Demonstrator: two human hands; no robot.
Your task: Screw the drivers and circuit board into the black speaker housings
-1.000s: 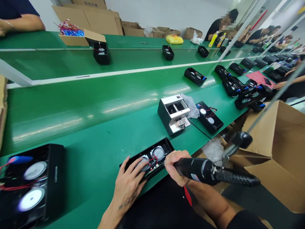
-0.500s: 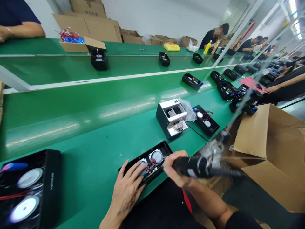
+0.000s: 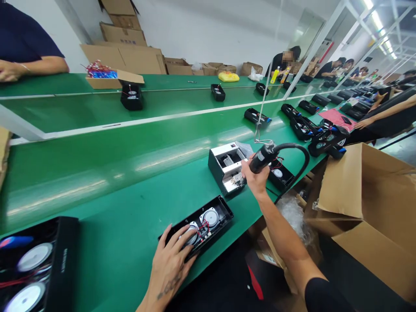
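My left hand (image 3: 170,262) lies flat with fingers spread on an open black speaker case (image 3: 199,226) at the near edge of the green bench; two round drivers and red wires show inside it. My right hand (image 3: 255,177) is stretched out to the right and closed round a black electric screwdriver (image 3: 264,155) that hangs from a cord, its tip at a small white and black screw feeder box (image 3: 227,167). A black cable loops from the tool's rear.
A larger open speaker case (image 3: 35,264) sits at the near left. More black cases (image 3: 131,96) ride the green conveyor (image 3: 97,143) and pile at the right. An open cardboard box (image 3: 367,203) stands at my right. Other people's arms (image 3: 30,65) rest on the far side.
My right hand has carried the screwdriver from over the speaker case up and away to the feeder box. My left hand has stayed on the case. The camera has tilted up slightly.
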